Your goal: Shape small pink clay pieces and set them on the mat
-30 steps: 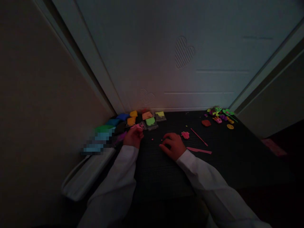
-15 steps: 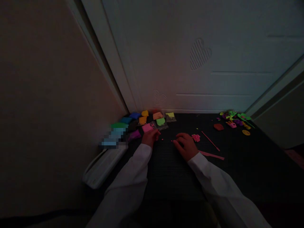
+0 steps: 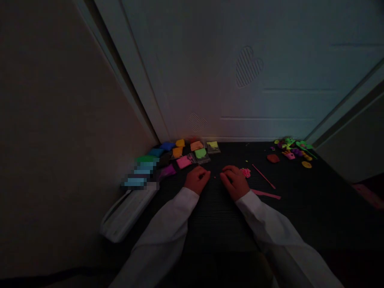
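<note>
Holding the left hand (image 3: 197, 180) low at the dark counter (image 3: 216, 212), curling its fingers in towards the thumb; cannot tell whether gripping anything. Curling the right hand (image 3: 235, 183) opposite it; cannot tell there either. Having a tiny pink bead (image 3: 215, 177) lying on the counter between both hands, apart from each. Having a cluster of pink beads (image 3: 246, 173) sitting just beside the right hand, partly hidden behind it, with a thin pink stick (image 3: 264, 176) lying farther right and a pink knife-shaped tool (image 3: 266, 194) lying by the right wrist. Facing a pink packet (image 3: 184, 161) lying beyond the left hand, with a green packet (image 3: 201, 154) and a yellow packet (image 3: 213, 145) lying farther back.
</note>
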The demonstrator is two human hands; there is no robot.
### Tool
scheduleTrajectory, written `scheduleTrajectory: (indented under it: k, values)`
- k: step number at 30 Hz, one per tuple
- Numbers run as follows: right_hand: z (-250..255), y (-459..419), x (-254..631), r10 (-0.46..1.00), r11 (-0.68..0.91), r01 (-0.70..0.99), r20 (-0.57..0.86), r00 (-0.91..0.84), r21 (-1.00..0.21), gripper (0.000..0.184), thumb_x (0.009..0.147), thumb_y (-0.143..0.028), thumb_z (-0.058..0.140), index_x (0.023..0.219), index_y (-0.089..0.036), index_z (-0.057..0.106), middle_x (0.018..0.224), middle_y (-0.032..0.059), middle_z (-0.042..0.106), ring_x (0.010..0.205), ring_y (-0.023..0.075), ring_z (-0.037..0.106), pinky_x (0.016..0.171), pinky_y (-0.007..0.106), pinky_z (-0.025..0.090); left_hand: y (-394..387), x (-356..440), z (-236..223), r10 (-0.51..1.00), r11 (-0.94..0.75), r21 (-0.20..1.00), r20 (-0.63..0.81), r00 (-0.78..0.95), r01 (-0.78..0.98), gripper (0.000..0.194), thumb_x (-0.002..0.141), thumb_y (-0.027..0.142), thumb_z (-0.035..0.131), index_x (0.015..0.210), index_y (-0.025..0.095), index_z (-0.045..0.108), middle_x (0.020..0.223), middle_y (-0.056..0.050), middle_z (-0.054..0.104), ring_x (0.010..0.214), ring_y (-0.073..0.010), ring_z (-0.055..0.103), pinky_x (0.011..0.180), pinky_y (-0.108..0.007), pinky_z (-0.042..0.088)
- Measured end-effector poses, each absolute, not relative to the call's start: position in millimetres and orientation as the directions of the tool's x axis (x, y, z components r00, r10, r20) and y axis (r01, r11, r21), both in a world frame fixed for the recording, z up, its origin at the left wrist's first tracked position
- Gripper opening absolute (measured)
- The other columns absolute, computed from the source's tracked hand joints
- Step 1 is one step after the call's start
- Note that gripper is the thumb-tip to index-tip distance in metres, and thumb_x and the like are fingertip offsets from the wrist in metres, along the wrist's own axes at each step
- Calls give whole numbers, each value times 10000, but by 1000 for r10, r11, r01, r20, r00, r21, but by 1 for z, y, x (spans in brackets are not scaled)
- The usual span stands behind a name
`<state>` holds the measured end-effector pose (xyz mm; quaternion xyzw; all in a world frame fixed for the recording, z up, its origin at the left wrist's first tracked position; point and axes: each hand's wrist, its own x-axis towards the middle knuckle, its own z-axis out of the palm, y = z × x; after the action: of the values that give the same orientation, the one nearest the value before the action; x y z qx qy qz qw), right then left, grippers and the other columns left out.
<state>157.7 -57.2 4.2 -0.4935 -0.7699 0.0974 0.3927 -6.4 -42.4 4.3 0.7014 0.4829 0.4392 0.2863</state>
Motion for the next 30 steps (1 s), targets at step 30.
scheduleTrajectory:
  k: [30]
  values:
    - [7,-64,160,733,631,724,519,-439,-279,163,714,-277,488,841,-224,576,940,38,518,931,182,409,792,361,280,-17,-37,-13,900,-431,542,323,294,722,280,617,371,537,830,200,596,764,-26,573,772,-159,486,728,-296,358]
